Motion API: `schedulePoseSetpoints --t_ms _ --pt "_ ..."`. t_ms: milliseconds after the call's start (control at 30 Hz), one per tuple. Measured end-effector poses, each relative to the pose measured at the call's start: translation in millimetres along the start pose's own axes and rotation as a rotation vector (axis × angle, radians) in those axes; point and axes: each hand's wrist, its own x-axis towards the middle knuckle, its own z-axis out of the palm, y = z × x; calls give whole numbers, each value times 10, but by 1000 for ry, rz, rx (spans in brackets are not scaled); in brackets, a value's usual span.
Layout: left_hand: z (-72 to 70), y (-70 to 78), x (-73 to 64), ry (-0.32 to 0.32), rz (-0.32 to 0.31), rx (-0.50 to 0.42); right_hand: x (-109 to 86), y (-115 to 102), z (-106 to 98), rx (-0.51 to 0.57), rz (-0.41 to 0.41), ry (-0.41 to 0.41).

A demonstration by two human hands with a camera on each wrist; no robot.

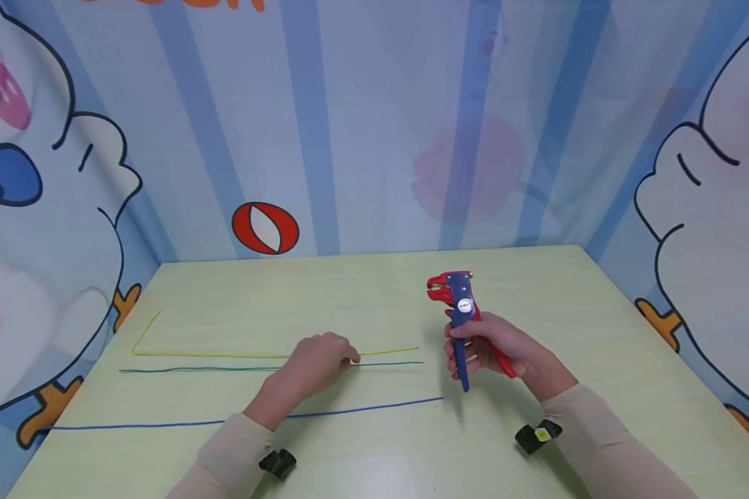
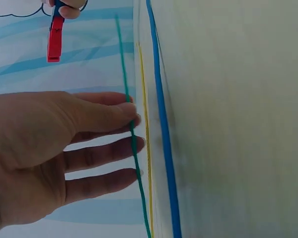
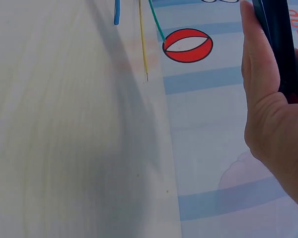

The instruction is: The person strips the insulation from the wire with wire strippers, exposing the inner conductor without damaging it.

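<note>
Between thumb and index finger, my left hand point(image 1: 317, 366) pinches a green wire point(image 1: 193, 369) partway along; in the left wrist view the green wire point(image 2: 136, 153) runs past the other fingers. My right hand point(image 1: 502, 344) grips a blue-and-red wire stripper point(image 1: 460, 294) by its handles, its red head facing left, beyond the wires' right ends. Behind the green wire lies a yellow wire point(image 1: 218, 355), bent at its left end; its right tip point(image 3: 147, 77) looks thin and bare. Nearest me stretches a blue wire point(image 1: 131, 425), passing under my left forearm.
The pale wooden table point(image 1: 505, 270) meets a printed cloth backdrop point(image 1: 374, 138) at its far edge, with cloth at both sides too. Black wrist cameras point(image 1: 278, 463) sit on both sleeves.
</note>
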Motion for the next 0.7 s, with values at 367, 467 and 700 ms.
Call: schedulePoseSetpoints --t_ms 367,467,700 --pt "83 -9 10 41 -34 22 9 -6 -7 9 -2 -14" --pt "85 -6 12 48 -58 30 7 -11 -1 6 0 -8" --pt "-71 115 -49 -71 -20 2 1 -10 -6 -1 4 -10"
